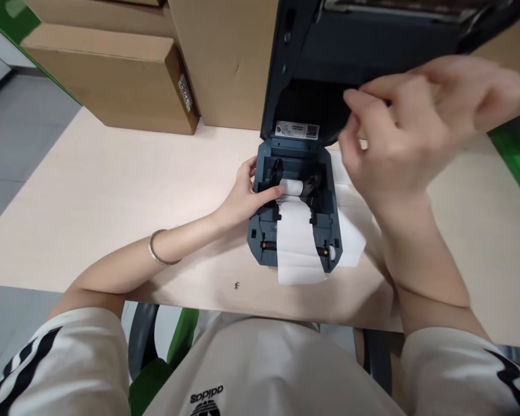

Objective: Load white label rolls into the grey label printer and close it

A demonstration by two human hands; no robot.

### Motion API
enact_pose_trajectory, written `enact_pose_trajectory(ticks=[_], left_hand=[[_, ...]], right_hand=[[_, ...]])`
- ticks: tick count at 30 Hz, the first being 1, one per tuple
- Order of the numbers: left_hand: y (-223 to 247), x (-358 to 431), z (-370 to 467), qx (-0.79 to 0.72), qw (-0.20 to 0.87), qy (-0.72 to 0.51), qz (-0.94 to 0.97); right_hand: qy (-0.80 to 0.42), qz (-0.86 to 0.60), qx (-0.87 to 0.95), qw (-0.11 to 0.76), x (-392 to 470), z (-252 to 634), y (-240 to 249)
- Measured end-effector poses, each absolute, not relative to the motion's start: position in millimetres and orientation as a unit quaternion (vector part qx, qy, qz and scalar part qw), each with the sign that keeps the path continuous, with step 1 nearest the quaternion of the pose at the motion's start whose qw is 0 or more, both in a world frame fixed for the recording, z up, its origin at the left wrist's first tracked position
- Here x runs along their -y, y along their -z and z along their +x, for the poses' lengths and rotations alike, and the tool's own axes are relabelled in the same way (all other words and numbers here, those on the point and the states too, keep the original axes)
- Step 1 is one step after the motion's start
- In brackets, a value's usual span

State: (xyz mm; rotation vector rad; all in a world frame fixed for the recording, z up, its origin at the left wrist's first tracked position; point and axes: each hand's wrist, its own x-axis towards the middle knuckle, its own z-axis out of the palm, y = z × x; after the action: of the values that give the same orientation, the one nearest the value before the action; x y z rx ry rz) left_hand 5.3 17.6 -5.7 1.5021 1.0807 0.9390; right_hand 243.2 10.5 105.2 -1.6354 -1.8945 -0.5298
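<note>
A dark blue-grey label printer [295, 144] stands on the table with its lid [329, 58] swung up. Inside, a small white paper roll [292, 186] sits between two black round holders. Its paper strip [299, 242] runs forward over the roller and hangs past the printer's front edge. My left hand [247, 196] grips the printer's left wall, fingers outside and thumb reaching in to touch the roll. In front of the raised lid's right side is my right hand [398, 127], slightly blurred, fingers curled and pinched together. What they hold, if anything, I cannot make out.
Behind the printer stand a large cardboard sheet or box [229, 63] and a closed brown carton [108, 81]. White paper [351, 231] lies under and right of the printer. A small dark scrap [237, 285] lies near the table's [91, 219] front edge.
</note>
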Motion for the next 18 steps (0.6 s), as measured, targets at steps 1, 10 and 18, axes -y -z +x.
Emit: enact_pose_trajectory(ticks=[1,10,18], left_hand=[[5.3,-18.6,4.6,-0.451,0.505,-0.384,0.628],[8.3,-21.6,2.5,-0.444,0.503,-0.384,0.634],[13.2,-24.0,1.0,-0.444,0.496,-0.392,0.635]], right_hand=[[0.189,-0.608,0.725,0.262,-18.0,231.0,-101.8],[0.003,-0.567,0.802,0.187,-39.2,258.3,-92.3],[-0.059,-0.519,0.826,0.211,-35.4,254.8,-94.2]])
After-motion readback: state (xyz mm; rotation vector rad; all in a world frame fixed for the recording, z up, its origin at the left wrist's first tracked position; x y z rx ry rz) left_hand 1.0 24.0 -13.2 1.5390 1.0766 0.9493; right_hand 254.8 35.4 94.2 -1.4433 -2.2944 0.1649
